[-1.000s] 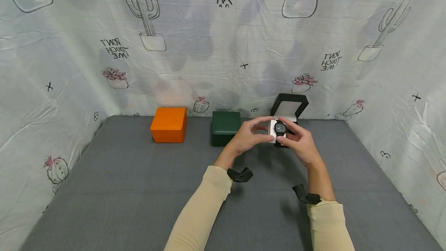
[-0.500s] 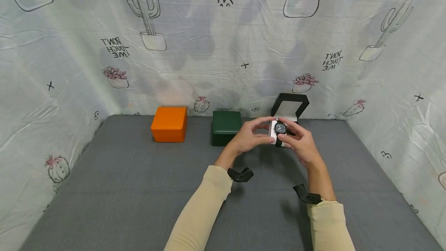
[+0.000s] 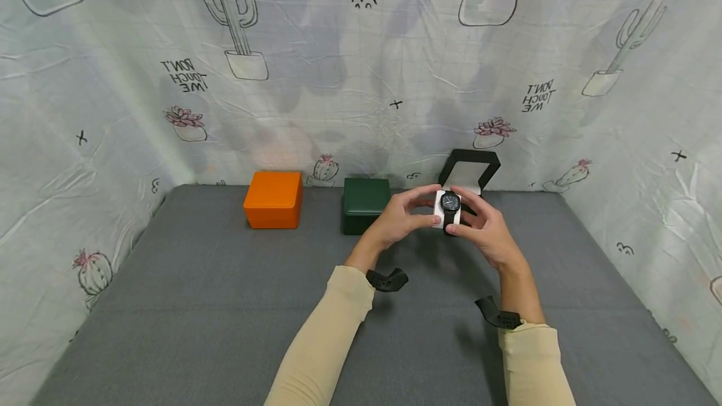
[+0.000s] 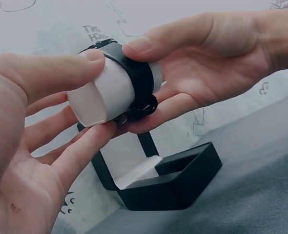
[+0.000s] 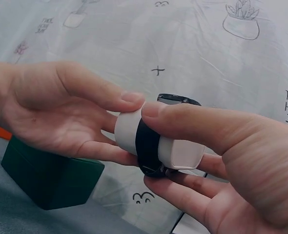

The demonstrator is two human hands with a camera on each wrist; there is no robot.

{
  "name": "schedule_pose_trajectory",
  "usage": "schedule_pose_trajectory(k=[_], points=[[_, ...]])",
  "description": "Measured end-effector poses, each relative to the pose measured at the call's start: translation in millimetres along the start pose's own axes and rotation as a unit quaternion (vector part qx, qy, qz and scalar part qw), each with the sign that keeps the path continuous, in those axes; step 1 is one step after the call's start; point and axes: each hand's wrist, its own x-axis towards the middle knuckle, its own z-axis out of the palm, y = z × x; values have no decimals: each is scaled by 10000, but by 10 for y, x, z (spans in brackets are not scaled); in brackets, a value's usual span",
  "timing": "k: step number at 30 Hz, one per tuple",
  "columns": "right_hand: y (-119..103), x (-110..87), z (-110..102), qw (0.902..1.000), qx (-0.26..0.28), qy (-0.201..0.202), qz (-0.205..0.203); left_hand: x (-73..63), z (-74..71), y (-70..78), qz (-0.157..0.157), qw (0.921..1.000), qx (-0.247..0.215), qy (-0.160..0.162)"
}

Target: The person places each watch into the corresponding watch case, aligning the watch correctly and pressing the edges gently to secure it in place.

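A black wristwatch is wrapped round a white watch cushion, its dial facing up toward the head camera. With thumb and fingers, my left hand grips one end of the cushion. My right hand holds the watch from the other side, its thumb pressed on the black strap and fingers beneath. Both hands hold it up above the open black watch box, which has a white lining. In the head view, the hands cover most of that box's base; its raised lid shows behind them.
A closed dark green box stands just left of my left hand. Farther left is a closed orange box. The boxes stand along the back of the grey table, before a cactus-print curtain.
The watch and cushion have turned a little in my hands and shifted slightly left, so the dial sits straighter and more of the lower strap shows. The boxes have stayed put.
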Motion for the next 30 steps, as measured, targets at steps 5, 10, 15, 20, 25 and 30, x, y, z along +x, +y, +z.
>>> schedule_pose_trajectory(k=[5,10,15,20,25,30], points=[[5,-6,12,10000,-7,11,-9,-4,-2,3,23,9999,140,-36],[27,4,23,9999,107,-20,-18,-8,-7,3,-32,9997,228,-41],[50,7,21,9998,105,-131,-70,-14,-10,-11,-51,9995,315,-25],[46,4,17,9997,-48,-197,156,-14,-12,-26,1,9994,339,24],[40,-6,22,9993,-29,-168,345,-2,-19,-79,-5,9994,353,53],[40,-26,15,9992,-46,-149,381,55,-31,-232,28,9993,373,-17]])
